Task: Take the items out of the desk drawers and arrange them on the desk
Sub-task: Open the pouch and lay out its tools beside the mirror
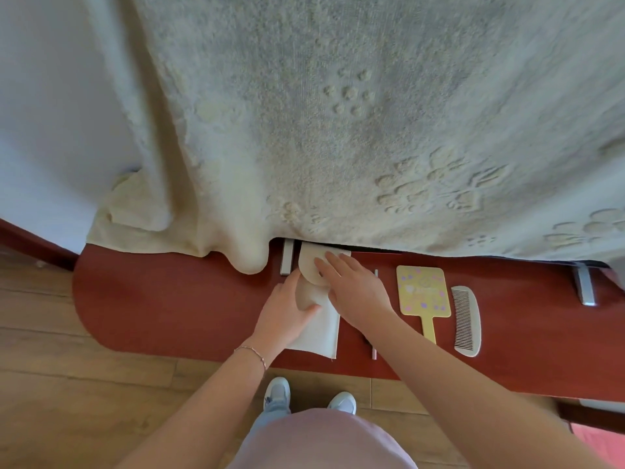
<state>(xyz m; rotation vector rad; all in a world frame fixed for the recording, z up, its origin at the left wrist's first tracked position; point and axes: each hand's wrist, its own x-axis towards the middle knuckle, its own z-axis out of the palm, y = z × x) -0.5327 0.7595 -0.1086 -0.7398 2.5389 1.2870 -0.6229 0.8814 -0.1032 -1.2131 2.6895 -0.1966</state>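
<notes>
Under my two sets of fingers, on the red-brown surface, lies a pale cloth that I am folding or rolling flat. My left hand curls around the cloth's soft rolled part, its fingers closed on the fabric; my right hand lies open on top, straight fingers pressing the rounded fold down. What the rolled part is exactly, a second piece or the same cloth doubled over, I cannot tell.

Just to the right of my right fingers a thin stick-like item shows beside my forearm, mostly hidden. Further right, apart from my fingers, sit a yellow hand mirror and, just beside it, a grey comb, both lying lengthwise and parallel. Beyond my fingertips a heavy cream blanket hangs over the back of the surface, and a metal bracket pokes out from under it close to the cloth.

To do this step well, I judge I should keep the right palm flat as an anchor while the left fingers draw the fold toward me, so the fabric does not bunch or skid on the smooth surface. The cloth will likely slump if released too soon, so each crease wants pressing before I let go. Its long edge should end parallel to the mirror's handle, clear of the stick, with the far end kept from slipping under the blanket's hem.
</notes>
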